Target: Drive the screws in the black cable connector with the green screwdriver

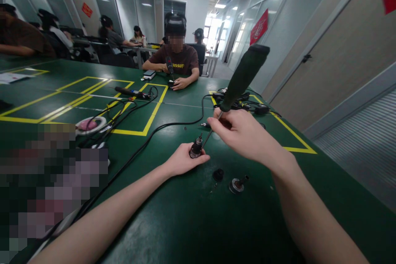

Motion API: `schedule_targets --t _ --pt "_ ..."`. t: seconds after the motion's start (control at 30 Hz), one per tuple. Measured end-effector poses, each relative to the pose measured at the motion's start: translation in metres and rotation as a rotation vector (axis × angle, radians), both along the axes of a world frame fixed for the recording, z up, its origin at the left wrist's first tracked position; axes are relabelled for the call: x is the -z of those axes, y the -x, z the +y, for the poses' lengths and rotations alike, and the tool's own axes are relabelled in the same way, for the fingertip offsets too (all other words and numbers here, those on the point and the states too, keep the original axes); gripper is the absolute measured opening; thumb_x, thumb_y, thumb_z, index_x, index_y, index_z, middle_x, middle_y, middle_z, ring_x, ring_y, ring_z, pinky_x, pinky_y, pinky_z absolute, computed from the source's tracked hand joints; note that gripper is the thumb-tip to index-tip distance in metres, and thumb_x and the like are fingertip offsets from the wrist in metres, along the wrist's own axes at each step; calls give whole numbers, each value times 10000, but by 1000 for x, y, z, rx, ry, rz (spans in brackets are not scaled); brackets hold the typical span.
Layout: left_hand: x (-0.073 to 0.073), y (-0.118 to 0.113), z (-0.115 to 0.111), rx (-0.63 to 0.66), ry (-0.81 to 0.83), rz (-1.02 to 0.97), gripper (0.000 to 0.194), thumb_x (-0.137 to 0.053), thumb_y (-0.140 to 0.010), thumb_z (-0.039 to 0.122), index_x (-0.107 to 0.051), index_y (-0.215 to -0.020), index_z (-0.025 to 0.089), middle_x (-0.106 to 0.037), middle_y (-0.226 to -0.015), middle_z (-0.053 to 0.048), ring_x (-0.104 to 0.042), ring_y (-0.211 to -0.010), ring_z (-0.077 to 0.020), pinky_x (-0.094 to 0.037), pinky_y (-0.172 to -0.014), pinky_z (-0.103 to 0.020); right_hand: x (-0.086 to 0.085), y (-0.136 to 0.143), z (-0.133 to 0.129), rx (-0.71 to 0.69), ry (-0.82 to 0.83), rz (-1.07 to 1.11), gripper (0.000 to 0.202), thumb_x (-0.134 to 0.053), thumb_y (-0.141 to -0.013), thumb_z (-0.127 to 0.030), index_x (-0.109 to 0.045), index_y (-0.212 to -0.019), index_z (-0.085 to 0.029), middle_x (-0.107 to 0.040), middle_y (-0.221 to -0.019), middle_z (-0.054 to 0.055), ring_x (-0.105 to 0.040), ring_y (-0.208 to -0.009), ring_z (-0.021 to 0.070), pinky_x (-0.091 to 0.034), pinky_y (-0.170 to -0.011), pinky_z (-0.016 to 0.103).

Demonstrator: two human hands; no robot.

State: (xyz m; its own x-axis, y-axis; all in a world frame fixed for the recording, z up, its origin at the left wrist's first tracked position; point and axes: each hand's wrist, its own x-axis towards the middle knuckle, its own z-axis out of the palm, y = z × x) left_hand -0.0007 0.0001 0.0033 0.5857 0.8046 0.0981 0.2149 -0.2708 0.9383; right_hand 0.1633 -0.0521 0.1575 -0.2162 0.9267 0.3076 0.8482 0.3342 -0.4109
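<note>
My left hand [185, 159] is closed around a small dark part with a metal tip [196, 148], holding it upright low over the green table. My right hand [239, 132] grips a screwdriver [244, 76] by its shaft just below the dark green handle, and the handle leans up to the right. The shaft slants down to the side of the dark part; whether its tip touches is hard to make out. Nearer to me lie a small black cap [218, 174] and a round metal piece with a stem [236, 185].
Black cables [167, 124] run across the green table [148, 231], which has yellow tape outlines. A black pen-shaped tool [131, 92] and a white roll [91, 125] lie left. More cables [241, 101] are bunched at right. Across sits a co-worker [176, 55] holding a tool.
</note>
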Motion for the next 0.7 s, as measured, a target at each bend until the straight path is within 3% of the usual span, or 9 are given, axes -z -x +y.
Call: schedule_targets --t 0.17,0.27,0.47,0.7 --pt "-1 -1 -1 -7 6 -7 303 -735 -808 473 -713 -812 171 -658 -744 8 -576 -715 -163 -490 -763 -312 0 3 -1 47 -24 -48 493 -492 -1049 -421 -391 -609 -224 -426 -574 -12 -389 -559 130 -232 -644 330" --pt "-1 -1 -2 -6 4 -15 300 -730 -805 471 -708 -799 171 -647 -732 10 -565 -707 -160 -484 -754 -310 0 2 0 61 -12 -58 491 -494 -1050 -403 -399 -604 -222 -468 -597 4 -418 -572 134 -237 -650 332" --pt "-1 -1 -2 1 13 -26 294 -728 -805 460 -707 -803 167 -634 -720 17 -546 -689 -149 -476 -743 -304 0 -1 0 -5 -29 -4 441 -506 -1020 -321 -387 -606 -226 -399 -543 -29 -342 -522 118 -240 -618 319" --pt "-2 -1 -1 -3 11 -16 283 -730 -810 452 -705 -798 170 -627 -716 21 -545 -688 -147 -467 -727 -297 -2 2 0 91 -44 -72 502 -514 -1038 -424 -392 -595 -223 -419 -555 -11 -385 -549 131 -218 -635 332"
